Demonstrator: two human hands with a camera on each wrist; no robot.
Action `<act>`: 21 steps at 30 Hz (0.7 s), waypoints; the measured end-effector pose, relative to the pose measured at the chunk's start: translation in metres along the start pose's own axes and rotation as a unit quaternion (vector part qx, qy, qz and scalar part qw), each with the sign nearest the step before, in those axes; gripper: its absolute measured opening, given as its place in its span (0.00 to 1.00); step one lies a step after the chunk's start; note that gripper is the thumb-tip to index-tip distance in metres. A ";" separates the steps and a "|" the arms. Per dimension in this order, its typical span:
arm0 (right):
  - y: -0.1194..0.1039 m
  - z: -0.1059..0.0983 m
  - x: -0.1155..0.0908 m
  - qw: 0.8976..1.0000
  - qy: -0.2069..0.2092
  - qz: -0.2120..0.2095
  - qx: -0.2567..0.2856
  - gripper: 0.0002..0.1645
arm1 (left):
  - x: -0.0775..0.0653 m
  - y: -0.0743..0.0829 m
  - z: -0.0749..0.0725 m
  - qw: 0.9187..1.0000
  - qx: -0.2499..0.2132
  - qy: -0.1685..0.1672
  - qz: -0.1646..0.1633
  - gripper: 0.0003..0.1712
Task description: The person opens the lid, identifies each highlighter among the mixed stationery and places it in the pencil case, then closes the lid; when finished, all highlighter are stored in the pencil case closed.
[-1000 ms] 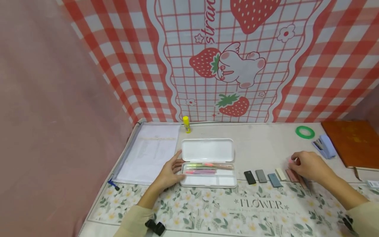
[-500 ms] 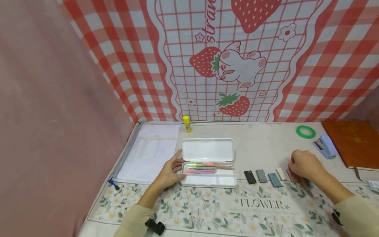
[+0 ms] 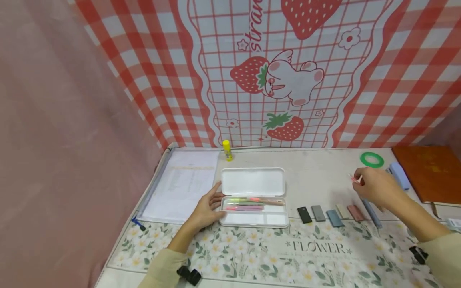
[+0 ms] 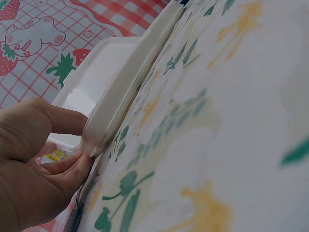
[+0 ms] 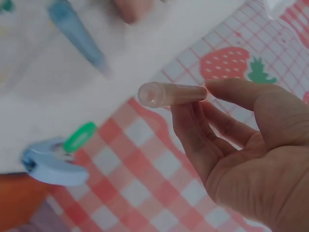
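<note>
In the head view, my left hand (image 3: 205, 210) holds the left end of an open white pencil case (image 3: 273, 219). The left wrist view shows thumb and fingers pinching the corner of the case (image 4: 108, 113). Several slim highlighters (image 3: 245, 208) lie in its rear compartment. My right hand (image 3: 378, 188) pinches a pinkish-brown highlighter (image 5: 181, 94) with a clear end, raised above the table; in the head view the hand hides most of it. Below that hand lies a blue-grey pen (image 3: 371, 214).
Small flat blocks in black (image 3: 304, 215), grey, blue (image 3: 335, 218), cream and dusty red (image 3: 355, 213) lie in a row. Behind are green tape (image 3: 371, 160), a stapler (image 3: 399, 176) and a brown notebook (image 3: 428, 172). A glue stick (image 3: 227, 151) stands by a paper folder (image 3: 180, 184).
My right hand has risen from beside the dusty red block and moved back, taking the highlighter with it. The blue-grey pen now shows on the table. My left hand has stayed still.
</note>
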State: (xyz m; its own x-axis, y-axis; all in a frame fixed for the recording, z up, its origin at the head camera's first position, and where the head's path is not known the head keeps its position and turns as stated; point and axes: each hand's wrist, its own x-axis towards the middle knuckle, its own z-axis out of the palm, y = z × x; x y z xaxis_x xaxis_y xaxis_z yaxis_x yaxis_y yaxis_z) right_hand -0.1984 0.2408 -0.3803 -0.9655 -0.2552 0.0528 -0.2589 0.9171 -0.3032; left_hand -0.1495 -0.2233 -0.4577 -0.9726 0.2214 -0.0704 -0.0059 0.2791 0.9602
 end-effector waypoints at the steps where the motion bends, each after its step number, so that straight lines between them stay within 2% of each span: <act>1: -0.003 -0.003 0.002 1.000 0.010 -0.009 -0.003 0.17 | -0.001 0.003 0.000 1.000 0.000 -0.002 0.000 0.58; 5: -0.021 -0.011 0.010 0.999 0.026 -0.034 -0.007 0.17 | -0.005 0.011 0.000 1.000 -0.003 -0.004 0.001 0.57; 9: -0.049 -0.009 0.021 0.998 0.025 -0.066 0.001 0.15 | 0.000 -0.001 -0.001 1.000 -0.002 0.002 0.002 0.58; 13: -0.079 0.003 0.032 0.994 0.030 -0.104 0.014 0.13 | 0.005 -0.013 -0.002 1.000 -0.001 0.008 0.002 0.59; 21: -0.142 0.038 0.047 0.980 0.018 -0.193 0.047 0.10 | 0.004 -0.012 -0.001 1.000 0.004 0.013 -0.003 0.59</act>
State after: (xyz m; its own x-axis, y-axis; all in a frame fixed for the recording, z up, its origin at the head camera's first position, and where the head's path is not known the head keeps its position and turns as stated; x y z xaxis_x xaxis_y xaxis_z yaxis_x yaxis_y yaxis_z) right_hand -0.2065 0.0871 -0.3714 -0.7971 -0.5647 0.2138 -0.6026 0.7217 -0.3406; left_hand -0.1538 -0.2267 -0.4694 -0.9782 0.1959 -0.0689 -0.0096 0.2883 0.9575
